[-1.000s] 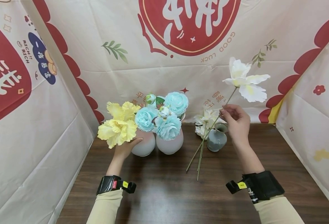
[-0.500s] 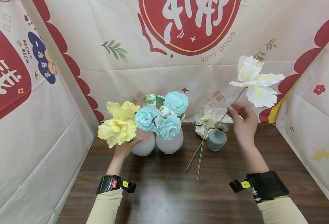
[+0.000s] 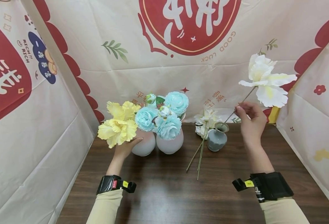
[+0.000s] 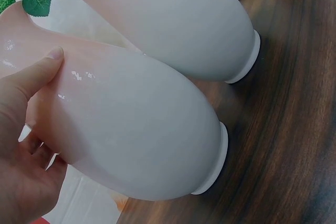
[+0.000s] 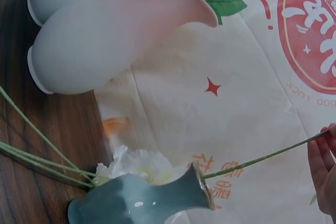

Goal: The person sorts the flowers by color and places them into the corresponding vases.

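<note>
My right hand (image 3: 253,123) pinches the thin stem of a white artificial flower (image 3: 270,82), its bloom tilted up to the right. In the right wrist view the green stem (image 5: 262,157) slants into the mouth of a small blue-grey vase (image 5: 142,199). On the left, my left hand (image 3: 124,150) grips a pink-and-white vase (image 4: 142,119), thumb on its front and fingers curled round the far side. A yellow flower (image 3: 119,124) rises over that hand. Beside it stands a second pink-and-white vase (image 3: 170,145) below pale blue flowers (image 3: 168,127).
More white flowers (image 3: 207,119) lie just left of the small vase, their stems (image 3: 200,158) stretching forward over the dark wooden table (image 3: 164,193). Printed cloth (image 3: 153,77) encloses the back and both sides.
My right hand has shifted right with the white flower, and its stem's lower end has come from across the small vase into its mouth. My left hand has stayed in place.
</note>
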Motion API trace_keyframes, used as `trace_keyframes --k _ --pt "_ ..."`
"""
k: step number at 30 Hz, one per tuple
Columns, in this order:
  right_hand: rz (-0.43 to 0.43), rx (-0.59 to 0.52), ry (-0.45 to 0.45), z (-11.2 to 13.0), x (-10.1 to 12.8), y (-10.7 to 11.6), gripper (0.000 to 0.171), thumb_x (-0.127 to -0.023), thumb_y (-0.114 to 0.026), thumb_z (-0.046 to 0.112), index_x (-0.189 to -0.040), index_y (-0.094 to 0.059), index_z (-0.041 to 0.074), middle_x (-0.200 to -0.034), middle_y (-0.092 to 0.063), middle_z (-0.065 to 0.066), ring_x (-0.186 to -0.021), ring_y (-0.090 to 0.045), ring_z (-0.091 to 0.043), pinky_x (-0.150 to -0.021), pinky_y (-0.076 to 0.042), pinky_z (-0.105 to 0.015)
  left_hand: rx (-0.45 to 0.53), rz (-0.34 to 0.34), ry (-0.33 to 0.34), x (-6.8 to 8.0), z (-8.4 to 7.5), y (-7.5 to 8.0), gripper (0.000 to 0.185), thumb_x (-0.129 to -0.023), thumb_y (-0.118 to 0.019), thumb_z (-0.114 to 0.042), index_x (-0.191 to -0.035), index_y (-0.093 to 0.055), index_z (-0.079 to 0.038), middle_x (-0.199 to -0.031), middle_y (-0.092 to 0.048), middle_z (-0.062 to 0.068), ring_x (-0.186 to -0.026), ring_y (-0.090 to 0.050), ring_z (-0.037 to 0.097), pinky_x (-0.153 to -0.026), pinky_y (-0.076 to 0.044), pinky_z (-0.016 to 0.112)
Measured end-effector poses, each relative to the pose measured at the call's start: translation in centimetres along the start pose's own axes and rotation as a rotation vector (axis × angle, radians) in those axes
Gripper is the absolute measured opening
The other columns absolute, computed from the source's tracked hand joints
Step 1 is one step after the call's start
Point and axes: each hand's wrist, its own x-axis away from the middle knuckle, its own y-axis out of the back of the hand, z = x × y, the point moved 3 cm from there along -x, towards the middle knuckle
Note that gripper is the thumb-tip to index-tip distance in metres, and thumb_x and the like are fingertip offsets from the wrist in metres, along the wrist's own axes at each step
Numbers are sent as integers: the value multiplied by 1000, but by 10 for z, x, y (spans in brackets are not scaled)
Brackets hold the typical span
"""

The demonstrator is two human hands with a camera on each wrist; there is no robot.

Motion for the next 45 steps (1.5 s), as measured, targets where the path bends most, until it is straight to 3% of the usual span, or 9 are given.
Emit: trace_keyframes --k 19,24,26,29,32,34,37,42,45 --pt "9 4 -17 -7 4 4 15 -89 -71 -1 -103 -70 -6 -85 -69 3 -75 -68 -4 -73 -57 -13 4 20 34 2 1 0 80 -81 -83 -15 -145 -35 -8 -149 -39 12 -142 -34 25 -117 -32 51" --pt "44 190 -58 -16 3 7 20 -91 -70 5 -107 -71 -6 -86 -71 14 -76 -66 4 -70 -53 -7 2 15 30 2 1 0 82 -81 -84 -15 -146 -34 -8 -150 -38 12 -142 -33 25 -118 -31 51" --pt "81 319 -68 -20 4 9 24 -92 -69 8 -111 -69 -6 -94 -74 6 -83 -67 0 -77 -52 -8 2 12 26 2 1 0 83 -80 -84 -15 -146 -34 -8 -150 -38 13 -142 -33 26 -118 -31 51" --pt "167 545 -16 -25 7 13 29 -91 -64 6 -115 -65 -10 -108 -72 -19 -99 -68 -26 -87 -55 -29 -2 3 13 2 1 0 84 -79 -85 -15 -146 -35 -7 -150 -39 14 -142 -34 27 -117 -32 52" --pt "230 718 51 -31 12 19 29 -84 -58 0 -108 -61 -16 -105 -64 -37 -102 -60 -52 -89 -50 -56 -4 -1 1 2 0 0 84 -79 -85 -14 -145 -35 -6 -150 -39 14 -142 -34 27 -117 -32 52" --pt "271 770 47 -36 12 22 24 -84 -56 0 -98 -62 -17 -98 -62 -41 -94 -59 -59 -81 -46 -67 -5 1 -2 1 0 1 84 -79 -85 -14 -146 -34 -6 -150 -38 14 -142 -34 27 -118 -31 52" --pt "292 797 -47 -44 12 26 20 -86 -55 5 -90 -64 -13 -92 -64 -38 -81 -58 -56 -72 -45 -64 -8 10 11 1 -1 1 84 -80 -84 -15 -146 -34 -7 -150 -39 13 -143 -33 26 -119 -30 51" --pt "301 800 -81 -53 15 30 23 -89 -56 7 -97 -65 -12 -97 -65 -37 -82 -58 -54 -73 -45 -63 -5 11 17 1 0 1 82 -80 -84 -15 -145 -35 -7 -149 -39 13 -142 -34 27 -118 -31 51" --pt "314 779 -113 -56 20 33 30 -91 -64 15 -105 -67 -11 -103 -67 -36 -90 -62 -52 -72 -49 -55 -6 13 15 1 0 1 79 -80 -83 -14 -144 -36 -6 -148 -40 14 -142 -34 27 -117 -32 52"
